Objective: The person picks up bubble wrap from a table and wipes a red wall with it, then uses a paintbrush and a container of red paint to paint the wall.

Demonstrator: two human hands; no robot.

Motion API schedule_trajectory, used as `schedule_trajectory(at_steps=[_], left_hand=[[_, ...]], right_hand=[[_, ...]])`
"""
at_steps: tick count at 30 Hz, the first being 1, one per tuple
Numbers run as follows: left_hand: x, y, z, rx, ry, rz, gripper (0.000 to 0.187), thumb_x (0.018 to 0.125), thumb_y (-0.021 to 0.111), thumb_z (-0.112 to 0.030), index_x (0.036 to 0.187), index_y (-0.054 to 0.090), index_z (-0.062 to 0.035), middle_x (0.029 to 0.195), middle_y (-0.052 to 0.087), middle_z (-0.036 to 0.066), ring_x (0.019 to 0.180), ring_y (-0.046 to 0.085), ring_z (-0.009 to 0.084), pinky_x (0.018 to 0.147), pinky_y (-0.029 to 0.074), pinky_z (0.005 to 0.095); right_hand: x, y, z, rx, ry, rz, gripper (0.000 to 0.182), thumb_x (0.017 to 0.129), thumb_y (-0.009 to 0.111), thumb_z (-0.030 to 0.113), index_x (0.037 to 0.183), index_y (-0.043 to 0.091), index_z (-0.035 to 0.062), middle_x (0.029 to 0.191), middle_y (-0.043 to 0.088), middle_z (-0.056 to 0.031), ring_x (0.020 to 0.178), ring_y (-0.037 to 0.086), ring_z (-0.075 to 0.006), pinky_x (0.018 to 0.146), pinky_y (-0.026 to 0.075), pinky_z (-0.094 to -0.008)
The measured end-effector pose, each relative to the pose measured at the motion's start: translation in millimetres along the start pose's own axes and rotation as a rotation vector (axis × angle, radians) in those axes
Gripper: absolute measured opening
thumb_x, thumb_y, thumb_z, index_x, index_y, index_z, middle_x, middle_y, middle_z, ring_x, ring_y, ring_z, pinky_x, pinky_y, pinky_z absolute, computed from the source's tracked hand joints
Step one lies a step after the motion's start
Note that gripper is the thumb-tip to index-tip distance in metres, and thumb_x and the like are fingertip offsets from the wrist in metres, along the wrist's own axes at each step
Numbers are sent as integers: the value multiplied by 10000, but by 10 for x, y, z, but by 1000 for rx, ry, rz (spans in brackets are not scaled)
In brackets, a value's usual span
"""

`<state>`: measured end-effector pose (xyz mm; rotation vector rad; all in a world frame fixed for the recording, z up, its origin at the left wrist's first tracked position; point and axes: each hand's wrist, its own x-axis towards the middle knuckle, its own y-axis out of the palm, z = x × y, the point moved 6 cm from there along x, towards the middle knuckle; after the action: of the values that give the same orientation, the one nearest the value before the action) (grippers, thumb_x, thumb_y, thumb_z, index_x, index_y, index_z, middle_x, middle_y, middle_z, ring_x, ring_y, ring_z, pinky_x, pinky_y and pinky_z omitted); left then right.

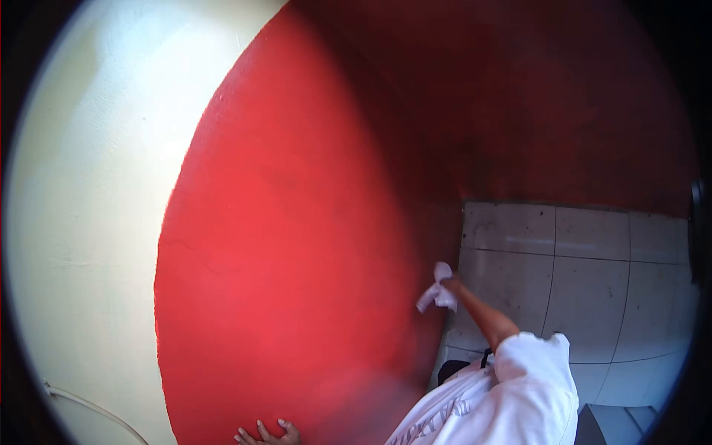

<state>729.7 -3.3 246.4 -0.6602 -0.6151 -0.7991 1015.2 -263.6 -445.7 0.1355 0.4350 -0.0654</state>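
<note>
My left hand [276, 434] rests with fingers spread against the lower part of the red wall [282, 222], only partly in view at the bottom edge. Stretched out low by the base of that wall, my right hand [451, 282] is closed on a crumpled white cloth [440, 298]. The cloth's ends stick out on either side of the fingers, close to the dark, shaded part of the red surface.
A cream-painted wall section [96, 200] borders the red at left, with a pale cable [96, 409] low on it. Another dark red wall [564, 104] stands ahead. Light floor tiles [589, 297] lie at right, with a grey box-like object [619, 423] at the lower right.
</note>
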Motion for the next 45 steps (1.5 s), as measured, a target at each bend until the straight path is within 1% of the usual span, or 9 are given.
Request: schedule_trajectory(at_steps=[3,10,14,18,21,27,34,36,45], left_hand=[[-61,-8,22,-16,-17,41,455,783,577,-406,1091,523,-75,1283,384,227,1220,321,415,964,267,586],[-5,17,-39,-26,-33,15,428,785,578,-398,1063,542,-74,1269,402,232,1220,322,414,975,247,585],[-15,-11,-41,12,27,56,411,781,548,-265,1135,490,-64,1326,343,212,1251,297,394,986,274,582],[-29,-11,-7,-3,9,32,406,783,559,-307,1109,509,-71,1305,367,218,1238,310,404,981,266,586],[-7,-35,-27,-39,-14,11,418,781,586,-394,1052,550,-77,1260,414,230,1212,337,412,972,257,584],[-69,11,-5,6,10,68,396,779,544,-263,1122,497,-69,1324,354,209,1255,293,401,988,266,584],[-172,57,79,27,-15,90,370,779,538,-275,1081,507,-64,1315,364,212,1254,299,401,988,258,583],[-175,41,92,17,-22,87,364,784,533,-283,1072,508,-62,1311,371,210,1250,305,400,987,258,582],[-33,-81,80,-85,-51,10,371,793,560,-347,1032,546,-65,1251,447,205,1185,398,373,975,308,526]], right_hand=[[-497,-162,1563,316,-8,-299,443,720,653,187,1116,559,13,1096,599,-145,1029,572,-238,872,451,-327],[-1758,31,6240,26,-1411,-434,514,638,645,79,1139,532,85,1188,482,-209,1108,454,-389,927,394,-415],[-1010,240,4882,-100,-1001,-673,545,678,605,106,1210,492,69,1257,461,-179,1163,441,-349,978,364,-383],[-262,-71,1889,-205,-182,-121,553,724,599,154,1246,462,34,1212,532,-154,1154,490,-270,996,360,-353],[-790,-289,3056,134,-292,-502,601,689,677,182,1228,467,18,1176,549,-170,1115,519,-277,970,387,-359],[-1870,145,6593,35,-1446,-462,476,640,666,177,1090,578,47,1116,546,-189,1073,507,-366,915,413,-395],[-1023,139,4580,-85,-974,-412,427,716,557,98,1138,558,34,1199,500,-168,1133,475,-329,950,390,-383],[-596,-87,3238,358,-68,-76,413,789,523,162,1164,515,-12,1023,609,-123,942,598,-246,828,461,-345],[-1552,205,6953,347,-1263,-349,302,776,579,156,1042,545,17,1016,544,-137,909,567,-267,794,445,-339]])
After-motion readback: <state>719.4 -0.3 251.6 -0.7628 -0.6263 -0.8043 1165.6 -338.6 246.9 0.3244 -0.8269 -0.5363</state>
